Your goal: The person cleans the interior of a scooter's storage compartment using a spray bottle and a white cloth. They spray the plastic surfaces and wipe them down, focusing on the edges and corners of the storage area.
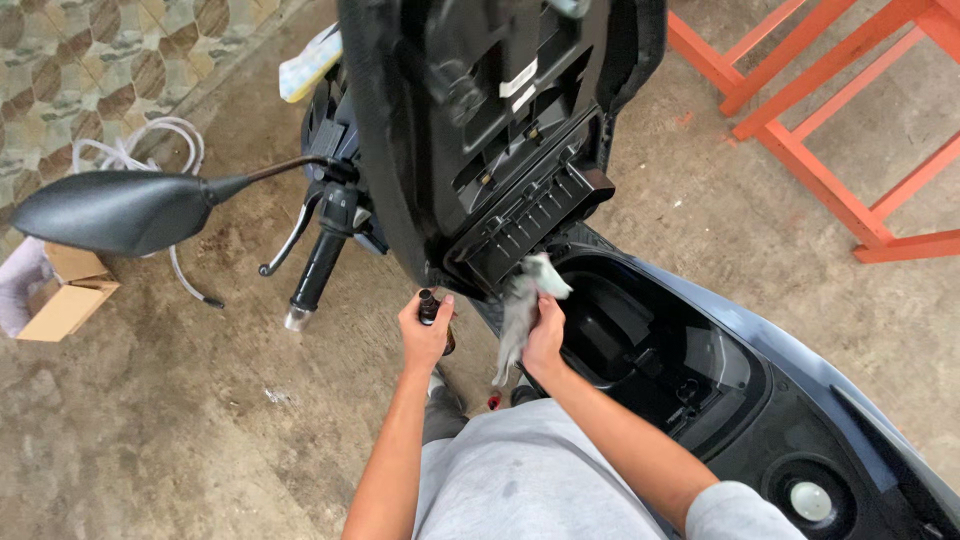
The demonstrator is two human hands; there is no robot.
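At the far left, a cardboard box (62, 296) is sitting open on the concrete floor (180, 440), with a coil of pale hose (140, 150) lying beyond it near the patterned wall. Just right of the box, the scooter's black mirror (115, 210) is sticking out on its thin stalk, and below it the handlebar grip (315, 275) and brake lever (290, 235) are pointing down toward you.

Your left hand (425, 335) is wrapping closed around a small dark bottle (432, 310); its black cap is showing above your curled fingers, and the rest is hidden in your palm. You are holding it upright, just below the edge of the raised seat (480, 130), whose black underside is standing up in front of you.

Just beside it, your right hand (545, 335) is closing on a grey rag (522, 305). The cloth is bunched at your fingertips, its upper end pressing against the seat's hinge area and its tail hanging down past your wrist. The two hands are near each other but not touching.

To the right, the storage compartment (650, 350) under the seat is lying open, dark and hollow. Further right, the fuel cap (810, 500) is showing in the scooter's blue-grey body, and orange metal frames (830, 150) are standing on the floor at the top right.
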